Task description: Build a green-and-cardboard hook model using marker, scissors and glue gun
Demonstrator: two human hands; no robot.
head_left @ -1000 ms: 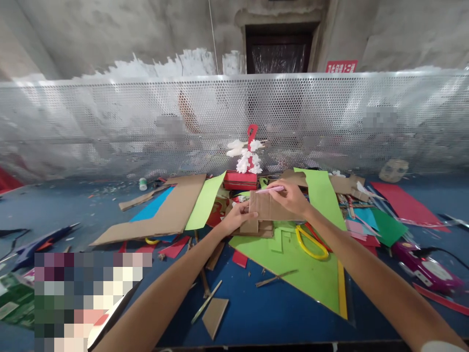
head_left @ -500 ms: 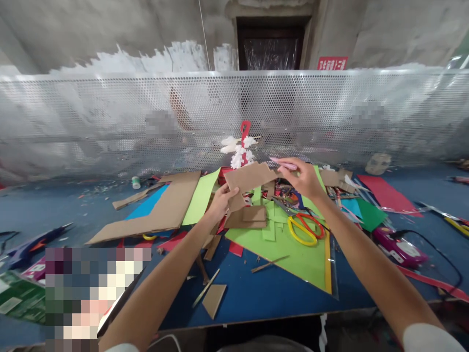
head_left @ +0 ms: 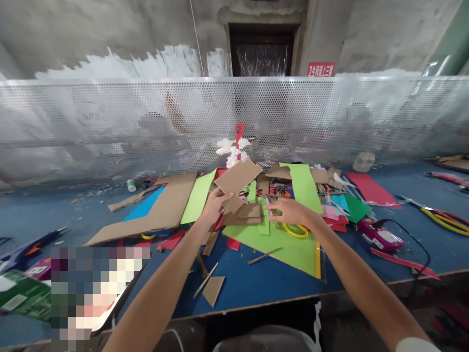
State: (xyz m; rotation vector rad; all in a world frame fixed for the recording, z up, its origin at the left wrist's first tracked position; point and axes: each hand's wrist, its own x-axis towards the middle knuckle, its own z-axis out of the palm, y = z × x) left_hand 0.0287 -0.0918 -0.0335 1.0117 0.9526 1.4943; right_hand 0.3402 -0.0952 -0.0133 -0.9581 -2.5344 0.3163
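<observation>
My left hand [head_left: 216, 208] is closed on a piece of brown cardboard [head_left: 238, 178], holding it tilted above the heap, its upper right edge notched. To the right, my right hand [head_left: 293, 212] hangs low over a light-green sheet [head_left: 278, 254], its fingertips at a slim pink pen [head_left: 269, 205]. Partly hidden under that hand are scissors with a yellow handle [head_left: 296, 231]. Below the held cardboard lie smaller cardboard pieces [head_left: 249, 211] on the green sheet. Behind stands a red hooked piece [head_left: 239, 134] with white fluffy bits [head_left: 233, 157].
Cardboard [head_left: 176, 200] and a green strip [head_left: 306, 186] flank the heap. Purple device [head_left: 381, 235] with a black cord, pliers [head_left: 436, 212] and red sheet [head_left: 372, 188] are at right. Glue gun [head_left: 31, 249] lies left. A perforated metal screen [head_left: 311, 117] closes the blue table's back.
My right hand has come down from beside the cardboard to the green sheet, bringing the pink pen low. My left hand has tilted the cardboard more steeply. The view has shifted slightly right.
</observation>
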